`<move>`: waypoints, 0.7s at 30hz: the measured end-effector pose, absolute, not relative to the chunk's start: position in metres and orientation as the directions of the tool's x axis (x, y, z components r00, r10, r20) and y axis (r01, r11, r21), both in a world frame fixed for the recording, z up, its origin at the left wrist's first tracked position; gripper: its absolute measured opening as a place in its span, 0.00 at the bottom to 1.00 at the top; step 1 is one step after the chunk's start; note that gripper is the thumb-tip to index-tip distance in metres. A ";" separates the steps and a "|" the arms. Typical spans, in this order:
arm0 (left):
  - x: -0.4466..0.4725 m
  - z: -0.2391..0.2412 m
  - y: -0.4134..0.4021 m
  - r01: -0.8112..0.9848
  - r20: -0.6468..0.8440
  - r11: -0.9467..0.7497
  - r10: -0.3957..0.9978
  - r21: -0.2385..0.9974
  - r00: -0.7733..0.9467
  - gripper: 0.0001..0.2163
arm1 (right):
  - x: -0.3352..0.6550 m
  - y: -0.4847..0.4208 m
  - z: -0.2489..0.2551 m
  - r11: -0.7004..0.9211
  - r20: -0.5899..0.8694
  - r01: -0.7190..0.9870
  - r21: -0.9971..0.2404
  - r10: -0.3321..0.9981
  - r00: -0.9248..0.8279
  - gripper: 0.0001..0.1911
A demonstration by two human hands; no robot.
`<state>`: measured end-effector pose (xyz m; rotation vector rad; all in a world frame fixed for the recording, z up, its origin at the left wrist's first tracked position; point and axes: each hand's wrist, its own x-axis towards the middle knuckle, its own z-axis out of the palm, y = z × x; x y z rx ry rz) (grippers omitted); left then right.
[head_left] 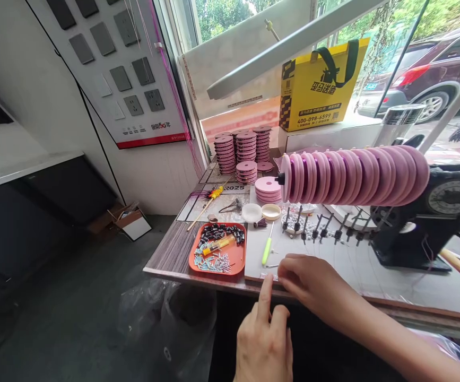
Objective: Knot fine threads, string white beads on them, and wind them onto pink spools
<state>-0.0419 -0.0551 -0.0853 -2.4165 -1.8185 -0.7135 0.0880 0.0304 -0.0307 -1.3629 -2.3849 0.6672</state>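
Note:
My left hand [265, 339] comes up from below with its index finger stretched out and the other fingers partly bent. That fingertip is at the front edge of a pale board [333, 265], by a small whitish-pink piece [268, 276] too small to name. Just to its right, my right hand [311, 281] rests at the same edge, fingers curled together in a pinch; whatever is between them is hidden. A green-handled tool [267, 250] with a thin shaft lies beyond the hands. Left of them sits an orange tray [193, 260] with black, bluish and striped small parts and a yellow tool [218, 245].
Pink discs [353, 175] line a spindle on a black machine [413, 239] at the right. Several dark pegs [325, 227] stand below it. Stacked pink spools [246, 146] and a yellow bag [321, 90] are at the back. A grey lamp arm [285, 50] crosses above.

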 end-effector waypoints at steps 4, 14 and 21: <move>-0.040 -0.086 -0.054 0.961 0.322 -0.268 0.918 0.072 0.232 0.13 | 0.088 0.033 -0.029 0.435 0.022 0.732 -0.524 0.867 -0.498 0.08; -0.033 -0.095 -0.058 0.977 0.328 -0.211 0.923 -0.010 0.203 0.14 | 0.087 0.033 -0.027 0.419 0.002 0.744 -0.521 0.872 -0.490 0.08; -0.028 -0.096 -0.058 0.983 0.376 -0.184 0.909 -0.023 0.179 0.13 | 0.087 0.033 -0.028 0.429 0.018 0.740 -0.518 0.871 -0.491 0.08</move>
